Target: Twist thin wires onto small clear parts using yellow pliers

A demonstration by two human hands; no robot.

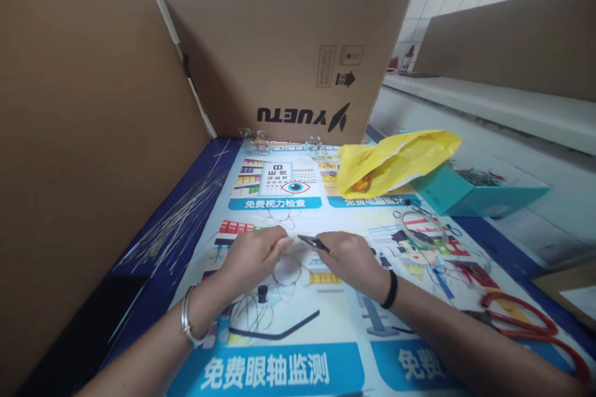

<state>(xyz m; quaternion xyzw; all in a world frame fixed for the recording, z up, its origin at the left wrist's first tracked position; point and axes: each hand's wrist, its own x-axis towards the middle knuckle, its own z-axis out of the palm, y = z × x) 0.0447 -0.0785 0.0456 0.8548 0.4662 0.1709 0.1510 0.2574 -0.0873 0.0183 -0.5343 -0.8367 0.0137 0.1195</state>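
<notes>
My left hand (258, 260) is closed in a pinch near the middle of the table, on what looks like a thin bent wire (285, 280); its exact shape is hard to make out. Close beside it, my right hand (351, 260) grips a pair of pliers (311, 242). Their dark, narrow jaws point left at the left fingertips, and most of the handles are hidden in the palm. Faint wire loops show above and below the hands. More thin looped wires (251, 313) lie on the printed sheet below the left hand.
Straight wires (179, 217) lie at left by a black flat object (88, 329). Bent wire pieces (316, 146) sit against the cardboard wall (279, 56). To the right are a yellow bag (400, 158), a turquoise box (493, 198), a wire or tape coil (423, 229) and red-handled scissors (521, 316).
</notes>
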